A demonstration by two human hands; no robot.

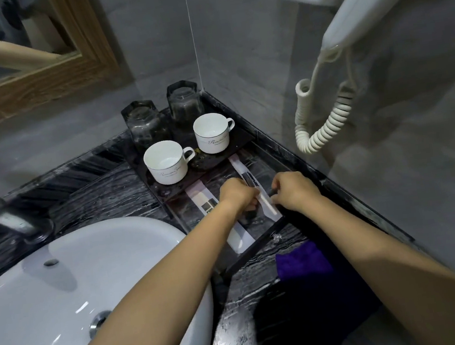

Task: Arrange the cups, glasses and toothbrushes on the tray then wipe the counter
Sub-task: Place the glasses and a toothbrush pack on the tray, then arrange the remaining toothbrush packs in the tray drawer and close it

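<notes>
Head view: left hand (237, 192) and right hand (293, 189) both pinching toothbrush packet (254, 189) over tray (259, 245); cups (165, 163) at 11 o'clock.

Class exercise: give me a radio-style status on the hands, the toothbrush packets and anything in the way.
Both hands, left and right, pinching right toothbrush packet on tray. Second packet flat alongside. Cups, glasses already placed. Purple cloth waiting on counter; nothing blocking.

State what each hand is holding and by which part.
Both the left hand and right hand pinch the right toothbrush packet near its lower half; exact finger contact is partly hidden.
</notes>
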